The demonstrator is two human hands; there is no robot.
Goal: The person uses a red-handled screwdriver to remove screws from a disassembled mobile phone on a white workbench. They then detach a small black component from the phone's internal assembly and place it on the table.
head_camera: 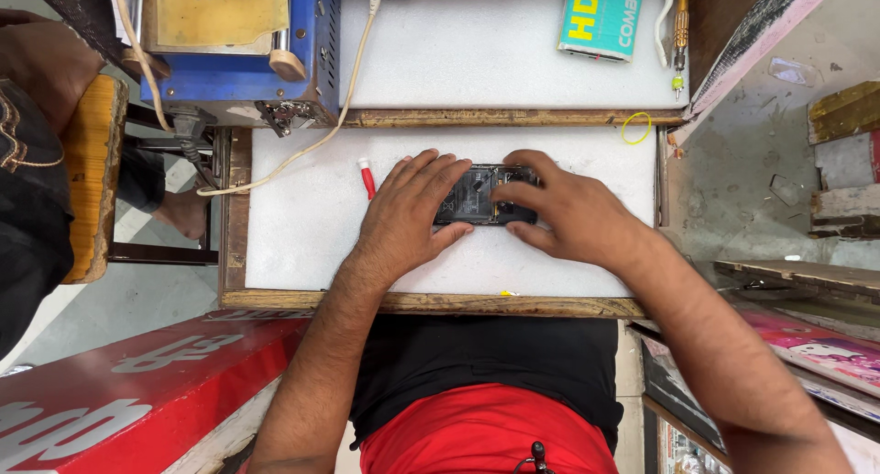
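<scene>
Two hands rest on one small thing: an opened phone point(484, 195), its back off and its dark innards showing, lying flat on the white worktop point(302, 236). The left hand point(408, 208) lies spread and nearly flat, fingers extended, pressing the phone's near end down rather than gripping it; the right hand point(559, 208) is curled over the far end, fingertips bent onto the exposed parts — whether it pinches some small piece cannot be told, since the fingers hide it. Just beyond the left hand's fingertips lies a small red-handled tool point(368, 177), apart from both hands. Past that, a cream cable point(312, 146) trails across the worktop from a blue machine point(240, 48) well beyond the left hand. A yellow rubber band point(636, 127) sits beyond the right hand, near the worktop's edge. The likely risk — a judgement only — is that a hard press or slip of the right fingertips could bend or scratch the bare components, or that the phone could skid on the smooth surface if the left hand eases. No open container shows; a teal box point(601, 16) lies closed, contents unseen.
</scene>
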